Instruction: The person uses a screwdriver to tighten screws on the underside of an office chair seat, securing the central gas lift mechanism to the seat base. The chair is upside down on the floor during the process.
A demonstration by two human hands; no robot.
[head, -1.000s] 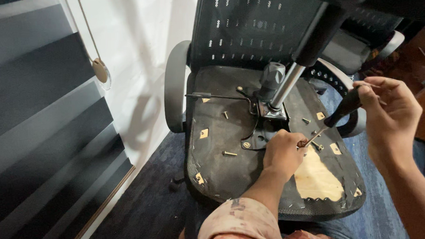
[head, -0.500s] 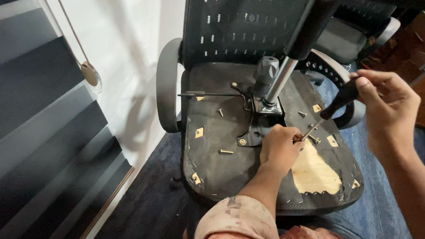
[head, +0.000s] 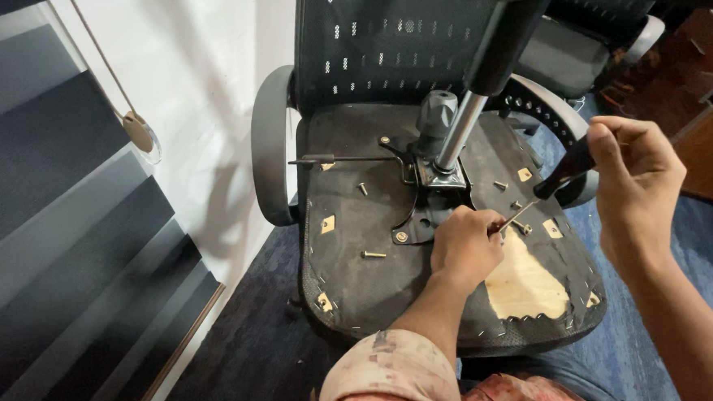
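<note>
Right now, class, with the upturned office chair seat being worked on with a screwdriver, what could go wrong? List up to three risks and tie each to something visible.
1. The left hand sits right at the screwdriver tip; a slip could jab its fingers.
2. Loose screws lie scattered on the seat underside; a knock might roll them off onto the dark floor.
3. The right hand grips the handle at a slant, so the tip may slip out of the screw head.

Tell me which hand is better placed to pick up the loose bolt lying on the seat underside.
Left. The left hand rests on the seat underside close to the loose bolt; the right hand holds the screwdriver.
</note>
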